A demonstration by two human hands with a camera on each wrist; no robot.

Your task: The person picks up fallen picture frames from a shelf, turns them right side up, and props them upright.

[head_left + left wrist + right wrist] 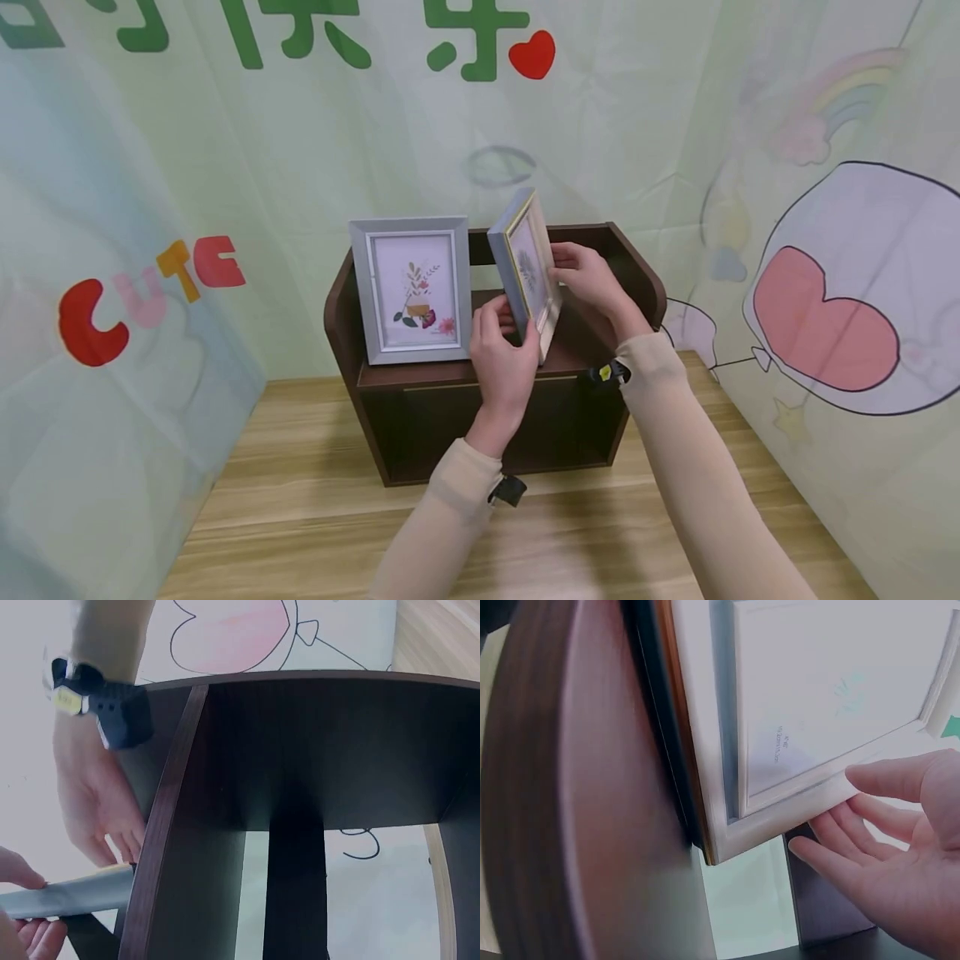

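Observation:
A picture frame point(528, 267) with a grey side, a thin gold line and a pale front stands turned at an angle on the shelf's upper board. My left hand point(506, 358) pinches its near edge low down, thumb on one side and fingers on the other. At the far edge, my right hand point(591, 279) holds it between thumb and fingers; the right wrist view shows the thumb on the pale border point(817, 796). To the left, a silver-grey frame point(356, 292) with a flower picture stands upright, facing me.
The dark brown shelf point(371, 425) has raised sides and an open lower compartment. It stands on a wood-grain table point(300, 500). Printed cloth point(300, 150) hangs behind and at both sides. Each wrist wears a small black camera strap point(510, 490).

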